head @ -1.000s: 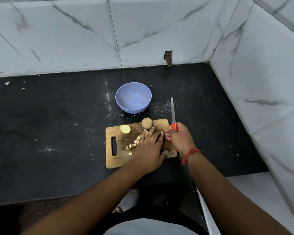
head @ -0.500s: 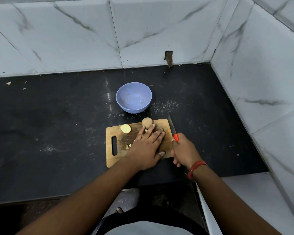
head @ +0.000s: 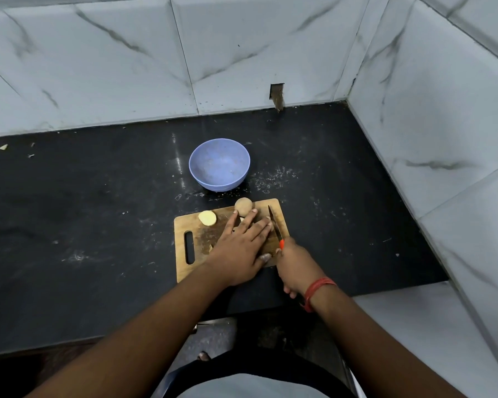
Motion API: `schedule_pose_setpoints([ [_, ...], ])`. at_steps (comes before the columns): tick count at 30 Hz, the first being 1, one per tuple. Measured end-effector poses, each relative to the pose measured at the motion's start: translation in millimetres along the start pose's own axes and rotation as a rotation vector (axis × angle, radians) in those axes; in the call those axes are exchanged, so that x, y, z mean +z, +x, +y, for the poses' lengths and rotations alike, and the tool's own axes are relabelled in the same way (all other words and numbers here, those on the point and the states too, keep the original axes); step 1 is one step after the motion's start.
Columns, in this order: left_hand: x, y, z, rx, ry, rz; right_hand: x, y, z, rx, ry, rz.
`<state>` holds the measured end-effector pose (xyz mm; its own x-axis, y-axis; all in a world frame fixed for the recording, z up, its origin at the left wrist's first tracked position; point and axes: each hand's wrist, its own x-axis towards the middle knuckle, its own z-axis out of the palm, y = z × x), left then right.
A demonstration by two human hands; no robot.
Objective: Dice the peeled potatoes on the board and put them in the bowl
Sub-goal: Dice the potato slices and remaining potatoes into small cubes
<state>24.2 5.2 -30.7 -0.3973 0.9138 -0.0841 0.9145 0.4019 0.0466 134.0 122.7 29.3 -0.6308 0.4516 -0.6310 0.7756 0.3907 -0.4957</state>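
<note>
A wooden cutting board (head: 191, 225) lies on the black counter. On its far edge sits a whole peeled potato (head: 243, 205); a potato half (head: 207, 218) lies cut face up at the far left. My left hand (head: 240, 245) lies flat with straight fingers over the diced pieces, hiding most of them. My right hand (head: 295, 262) grips the red handle of a knife (head: 275, 223), whose blade rests on the board along the left hand's fingers. The blue bowl (head: 202, 179) stands beyond the board and holds nothing that I can see.
White marble-tiled walls close the counter at the back and right. A white ledge (head: 400, 326) sits lower at the near right. Crumbs lie on the counter right of the bowl, and a scrap (head: 3, 147) lies at the far left.
The right hand brought the knife from pointing away, off the board's right edge, down onto the board beside the left fingers. The left hand flattened over the diced pieces.
</note>
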Motion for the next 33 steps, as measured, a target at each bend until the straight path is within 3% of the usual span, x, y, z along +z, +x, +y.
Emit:
schedule_pose_setpoints([
  [4,0.3,1.1,-2.1,0.018,0.002,0.010,2.8,9.1,-5.4,0.258,0.033,-0.032],
  [8,-0.9,2.3,-3.1,0.024,-0.003,0.014,4.6,5.1,-3.1,0.037,0.045,0.059],
  [11,-0.6,1.9,-3.6,0.030,0.004,0.019,4.8,9.8,0.5,0.107,0.030,0.000],
  [15,0.3,3.0,-4.4,0.034,0.008,0.016,3.1,6.4,-2.3,0.018,-0.054,0.005],
  [33,-2.8,5.2,-8.0,0.065,0.004,0.022,6.8,6.5,-2.3,0.006,-0.076,0.000],
])
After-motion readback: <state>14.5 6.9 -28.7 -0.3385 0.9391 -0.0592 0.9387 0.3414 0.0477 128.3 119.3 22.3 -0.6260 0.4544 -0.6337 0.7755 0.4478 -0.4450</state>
